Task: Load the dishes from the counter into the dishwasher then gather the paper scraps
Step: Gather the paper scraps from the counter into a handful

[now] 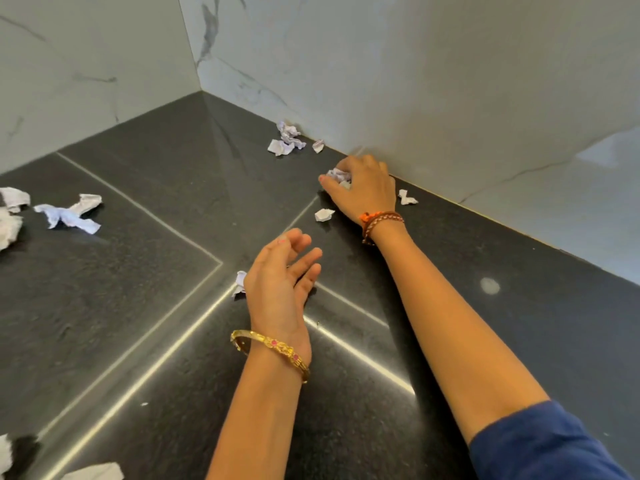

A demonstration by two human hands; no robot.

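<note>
Left hand (277,275): fingers relaxed, holding nothing, over dark speckled stone worktop (138,306).
Right hand (363,192): far right, gripping crumpled white paper scraps (337,175) near marble wall (415,81).

Counter (346,393): scrap cluster (285,140) at 12 o'clock against wall (433,81); right hand (363,190) grips crumpled wad (337,175) at 1; twisted strip (71,213) at 9; left hand (280,282) centre.
</note>
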